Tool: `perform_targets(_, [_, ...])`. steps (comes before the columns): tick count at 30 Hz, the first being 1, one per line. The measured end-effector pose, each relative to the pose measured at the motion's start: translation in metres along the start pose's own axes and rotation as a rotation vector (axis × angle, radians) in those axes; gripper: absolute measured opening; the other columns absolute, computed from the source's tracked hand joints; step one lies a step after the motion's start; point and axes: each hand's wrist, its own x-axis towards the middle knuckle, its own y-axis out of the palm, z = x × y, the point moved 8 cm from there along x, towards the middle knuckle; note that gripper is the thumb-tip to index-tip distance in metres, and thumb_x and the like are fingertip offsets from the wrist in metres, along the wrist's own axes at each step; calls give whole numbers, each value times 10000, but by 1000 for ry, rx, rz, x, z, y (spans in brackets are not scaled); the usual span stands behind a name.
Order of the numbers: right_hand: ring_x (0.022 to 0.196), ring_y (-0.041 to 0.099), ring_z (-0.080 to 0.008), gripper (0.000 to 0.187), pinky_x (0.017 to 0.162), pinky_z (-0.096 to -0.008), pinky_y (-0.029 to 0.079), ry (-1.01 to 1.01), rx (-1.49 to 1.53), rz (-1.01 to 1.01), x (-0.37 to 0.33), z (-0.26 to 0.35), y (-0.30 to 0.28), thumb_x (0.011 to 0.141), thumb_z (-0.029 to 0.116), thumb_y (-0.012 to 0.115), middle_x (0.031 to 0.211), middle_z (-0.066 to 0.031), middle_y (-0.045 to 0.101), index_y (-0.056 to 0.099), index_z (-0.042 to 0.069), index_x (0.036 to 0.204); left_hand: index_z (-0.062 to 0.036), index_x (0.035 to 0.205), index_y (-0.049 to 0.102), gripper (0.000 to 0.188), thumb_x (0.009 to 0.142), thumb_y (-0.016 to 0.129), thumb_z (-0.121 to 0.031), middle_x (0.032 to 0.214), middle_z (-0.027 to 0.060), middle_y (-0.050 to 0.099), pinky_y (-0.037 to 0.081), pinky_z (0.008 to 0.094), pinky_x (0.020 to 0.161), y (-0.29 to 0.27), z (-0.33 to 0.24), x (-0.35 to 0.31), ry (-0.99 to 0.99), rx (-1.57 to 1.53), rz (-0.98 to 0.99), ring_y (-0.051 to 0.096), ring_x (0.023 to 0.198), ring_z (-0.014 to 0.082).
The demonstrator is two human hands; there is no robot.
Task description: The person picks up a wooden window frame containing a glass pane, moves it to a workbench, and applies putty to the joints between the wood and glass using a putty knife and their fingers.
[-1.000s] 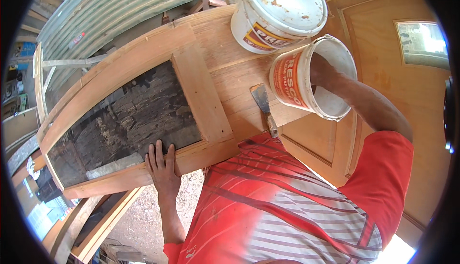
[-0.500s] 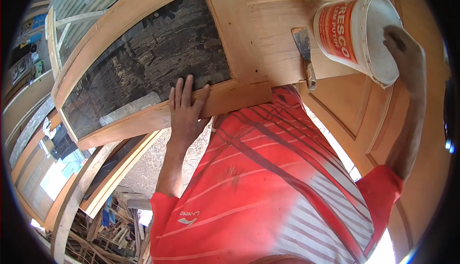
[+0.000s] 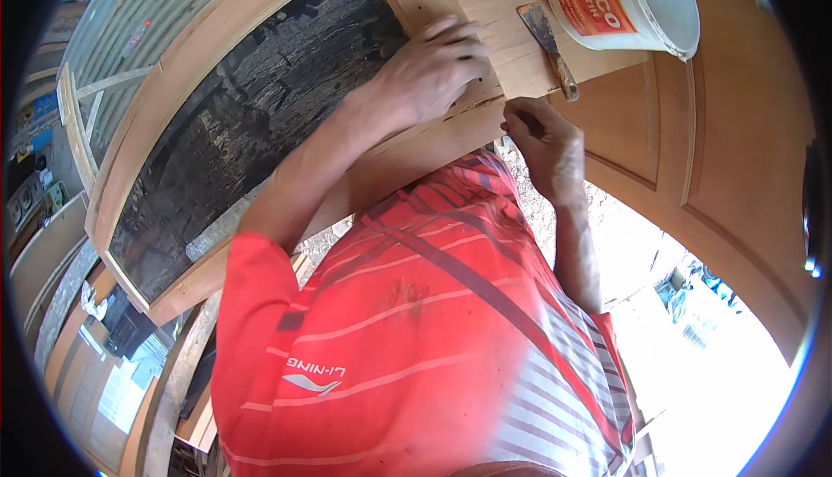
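Observation:
My left hand [image 3: 433,74] lies over the corner of a wooden frame [image 3: 425,143], its fingers loosely bent and a little apart, with nothing seen in them. Its forearm crosses the dark, rough-faced panel [image 3: 260,104] set inside the frame. Close to the frame's right end, my right hand [image 3: 550,143] is closed, thumb and fingers pinched together. Whatever it may hold is too small or hidden to make out. Just above that hand lies a putty knife [image 3: 548,51] with a worn handle. A white plastic bucket [image 3: 624,5] with a red label rests tipped beyond the knife.
A light wooden board [image 3: 485,9] bears the knife and bucket. Wooden door panels [image 3: 728,139] stretch along the right. Corrugated metal sheet [image 3: 165,35] stands at the far left, with timber pieces [image 3: 178,382] below it. Bright ground shows at lower right.
My right hand has come out of the bucket and down to the frame's end, its fingers pinched. My left hand has moved right, from the panel's lower edge to the frame corner.

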Motion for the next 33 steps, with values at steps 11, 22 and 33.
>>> perform_targets(11, [898,738,-383,177,791,-445,585,-185,-273,-309,-18,4,32,941,68,695,1014,-193,738,744,34,1107,-53,1012,742,193,887,608,-113,914,176,753,562,461,788,48,7,61,-30,-204,732,702,841,385])
perform_targets(22, [912,722,-377,190,803,-443,575,-79,-202,-390,-23,-10,32,957,77,690,1003,-200,714,724,28,1137,-68,1134,767,269,940,590,-130,1068,167,769,557,439,899,54,19,59,-98,-451,707,720,980,340])
perform_targets(33, [904,690,-416,200,795,-495,557,-141,-327,-408,-11,-1,31,951,94,688,993,-207,692,712,35,1141,-67,1132,752,249,968,567,-98,1139,143,737,506,442,1019,69,22,56,-27,-412,690,651,1140,345])
